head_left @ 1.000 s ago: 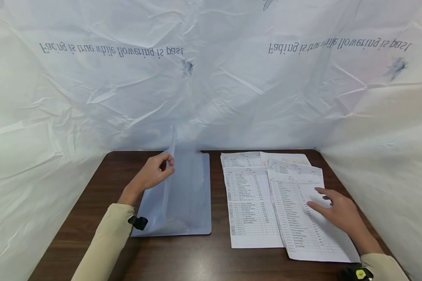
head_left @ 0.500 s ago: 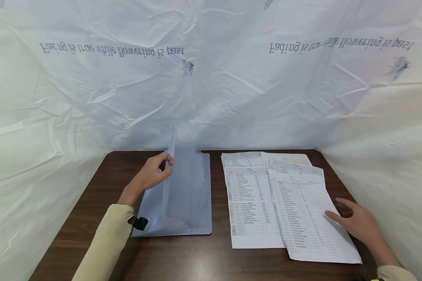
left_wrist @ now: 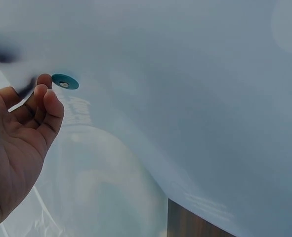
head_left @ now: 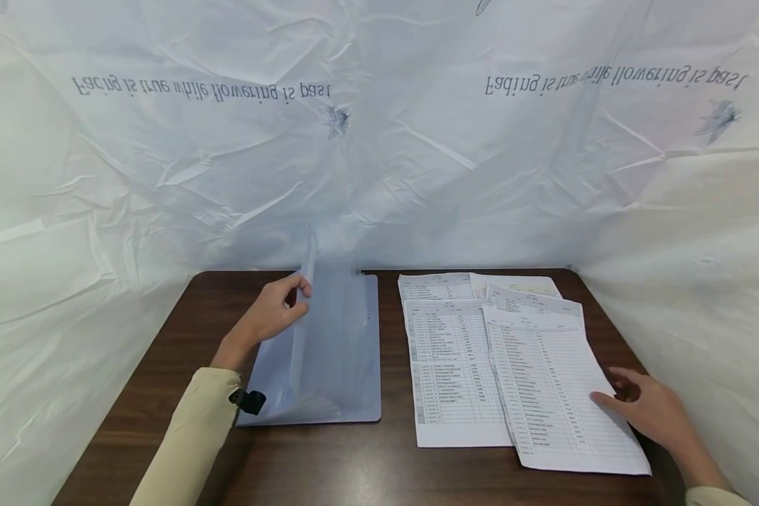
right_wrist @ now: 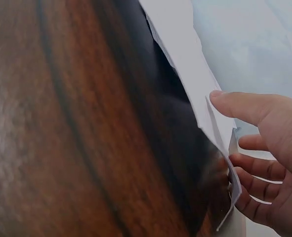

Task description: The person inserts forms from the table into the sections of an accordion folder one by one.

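My left hand (head_left: 268, 313) pinches the raised translucent cover of a bluish plastic document folder (head_left: 348, 351) on the left of the table. In the left wrist view, a teal snap button (left_wrist: 65, 82) sits at the cover's edge beside the fingertips. Printed sheets of paper (head_left: 544, 393) lie overlapping on the right. At the right edge of the top ones, my right hand (head_left: 654, 411) has its thumb on the paper. The right wrist view shows its other fingers curled at and below the edge of the sheets (right_wrist: 185, 54), which bends slightly. How many sheets it holds is unclear.
The dark wooden table (head_left: 360, 471) has a white plastic sheet (head_left: 417, 176) with upside-down lettering hanging behind it and along both sides. Another printed sheet (head_left: 462, 429) lies left of the top papers. Brown wood separates the folder from the papers.
My right hand has moved right and toward me, from above the top sheet to its right edge, where its fingers now curl. My left hand and the folder have stayed put.
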Available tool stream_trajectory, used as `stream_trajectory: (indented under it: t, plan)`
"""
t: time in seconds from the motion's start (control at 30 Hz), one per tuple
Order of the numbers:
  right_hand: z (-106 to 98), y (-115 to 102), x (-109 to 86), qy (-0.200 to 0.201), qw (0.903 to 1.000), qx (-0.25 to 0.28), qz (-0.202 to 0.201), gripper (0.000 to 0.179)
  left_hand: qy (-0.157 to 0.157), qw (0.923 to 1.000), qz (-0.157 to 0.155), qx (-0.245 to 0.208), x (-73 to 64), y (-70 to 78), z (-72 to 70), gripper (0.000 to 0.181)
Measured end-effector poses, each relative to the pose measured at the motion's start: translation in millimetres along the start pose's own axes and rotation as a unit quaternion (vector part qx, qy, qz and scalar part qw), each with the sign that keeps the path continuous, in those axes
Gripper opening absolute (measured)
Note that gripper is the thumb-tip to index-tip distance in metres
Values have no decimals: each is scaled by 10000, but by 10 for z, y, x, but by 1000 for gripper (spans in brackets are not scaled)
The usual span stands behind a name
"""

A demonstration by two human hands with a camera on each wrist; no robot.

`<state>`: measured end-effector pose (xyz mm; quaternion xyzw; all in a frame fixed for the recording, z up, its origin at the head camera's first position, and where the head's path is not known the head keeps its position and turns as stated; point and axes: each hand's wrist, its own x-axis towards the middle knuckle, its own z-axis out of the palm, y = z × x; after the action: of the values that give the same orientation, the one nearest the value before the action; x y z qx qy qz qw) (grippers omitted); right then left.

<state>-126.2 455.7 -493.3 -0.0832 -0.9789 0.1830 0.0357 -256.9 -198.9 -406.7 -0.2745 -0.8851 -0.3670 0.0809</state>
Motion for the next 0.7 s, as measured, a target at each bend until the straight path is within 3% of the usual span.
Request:
stream_trajectory:
  t: [0.2,0.47,0.7]
  plan:
    - [-6,14,-26,-201,9997,10,165,93,-18,10000,32,-6,7,4,-4,13]
    - [-15,11,-51,-249,9996,-14,100,89,-2,10000,76,-14,3,-10,11,13]
    - [-7,34,-60,-227,9996,137,41,75,-9,10000,38,-33,2,-11,15,13]
